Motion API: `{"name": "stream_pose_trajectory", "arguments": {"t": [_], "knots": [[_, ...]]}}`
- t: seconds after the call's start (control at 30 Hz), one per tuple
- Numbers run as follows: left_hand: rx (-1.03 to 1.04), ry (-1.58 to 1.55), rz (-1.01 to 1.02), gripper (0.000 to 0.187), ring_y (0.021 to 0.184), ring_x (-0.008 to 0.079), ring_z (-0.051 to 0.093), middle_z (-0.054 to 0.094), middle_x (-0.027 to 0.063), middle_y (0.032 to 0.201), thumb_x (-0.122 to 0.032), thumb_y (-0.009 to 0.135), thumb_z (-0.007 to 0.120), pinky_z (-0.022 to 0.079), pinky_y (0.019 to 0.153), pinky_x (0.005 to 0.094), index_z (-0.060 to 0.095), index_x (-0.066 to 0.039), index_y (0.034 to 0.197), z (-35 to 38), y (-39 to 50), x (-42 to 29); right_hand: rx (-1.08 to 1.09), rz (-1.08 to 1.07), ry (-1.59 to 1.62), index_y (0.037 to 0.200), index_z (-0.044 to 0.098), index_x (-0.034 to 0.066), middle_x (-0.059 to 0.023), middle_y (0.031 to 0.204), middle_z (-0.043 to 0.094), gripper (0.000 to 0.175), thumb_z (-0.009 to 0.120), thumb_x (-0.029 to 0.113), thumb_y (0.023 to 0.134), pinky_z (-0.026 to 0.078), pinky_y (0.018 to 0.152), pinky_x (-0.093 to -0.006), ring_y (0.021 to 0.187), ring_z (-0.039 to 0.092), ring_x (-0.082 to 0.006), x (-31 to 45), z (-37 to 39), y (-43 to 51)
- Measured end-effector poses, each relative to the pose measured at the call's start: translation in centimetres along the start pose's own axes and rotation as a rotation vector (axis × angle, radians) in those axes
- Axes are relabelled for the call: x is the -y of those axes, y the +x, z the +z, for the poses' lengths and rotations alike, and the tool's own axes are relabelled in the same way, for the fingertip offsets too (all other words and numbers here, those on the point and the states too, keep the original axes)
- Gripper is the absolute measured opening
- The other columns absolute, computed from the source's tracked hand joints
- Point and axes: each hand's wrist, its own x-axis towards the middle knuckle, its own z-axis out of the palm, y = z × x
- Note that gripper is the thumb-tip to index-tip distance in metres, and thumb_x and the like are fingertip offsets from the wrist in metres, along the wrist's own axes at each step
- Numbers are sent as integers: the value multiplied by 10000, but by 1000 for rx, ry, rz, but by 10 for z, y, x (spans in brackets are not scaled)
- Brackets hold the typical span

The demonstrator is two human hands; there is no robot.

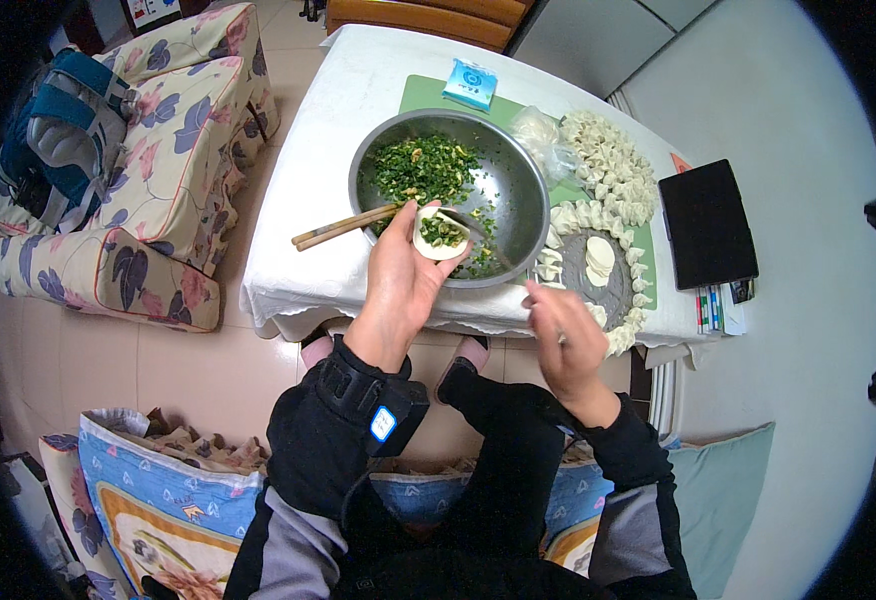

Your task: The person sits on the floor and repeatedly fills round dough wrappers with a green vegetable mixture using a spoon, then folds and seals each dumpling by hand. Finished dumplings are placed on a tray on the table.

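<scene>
My left hand [399, 279] holds a round dumpling wrapper [432, 250] at the near side of a stainless steel bowl [525, 217]. On the wrapper lies a small heap of chopped green filling [441, 232]. More green filling [426, 166] is heaped in the bowl's far left part. A pair of wooden chopsticks [340, 228] crosses the left rim, its far end hidden behind my hand. My right hand [567, 339], slightly blurred, hovers right of the bowl with loosely bent fingers and nothing visible in it. Near it, a round grey tray [619, 291] bears stacked wrappers [600, 261] and a ring of folded dumplings [636, 271].
Many more dumplings [609, 163] stand behind the round tray. A clear plastic bag [543, 142] and a blue packet [471, 84] lie beyond the bowl on a green mat [420, 91]. A black flat case [710, 225] lies at the right edge of the cloth-covered table [318, 157].
</scene>
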Motion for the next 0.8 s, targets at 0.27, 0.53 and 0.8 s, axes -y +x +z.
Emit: {"name": "stream_pose_trajectory", "arguments": {"t": [0.27,0.53,0.8], "knots": [[67,75,-62,406,1161,319,550,496,193,1291,-273,1034,326,505,965,470,421,34,1282,-2,-2,-5,-172,671,552,1090,620,-79,-69,783,615,334,461,206,1019,430,528,-215,597,522,-77,1,-19,19],[72,146,-119,419,1133,309,572,501,179,1285,-269,1034,335,527,943,459,376,48,1305,-2,-3,-5,-206,692,569,1069,621,-73,-65,749,612,333,449,208,1021,415,502,-203,568,508,-67,1,-30,32],[98,175,-141,428,1117,296,578,519,186,1242,-286,1036,324,537,920,444,426,59,1267,-3,-2,-4,-78,729,581,1036,634,-62,-60,740,617,293,470,180,1013,410,486,-201,560,511,-63,-1,-14,31]]}}
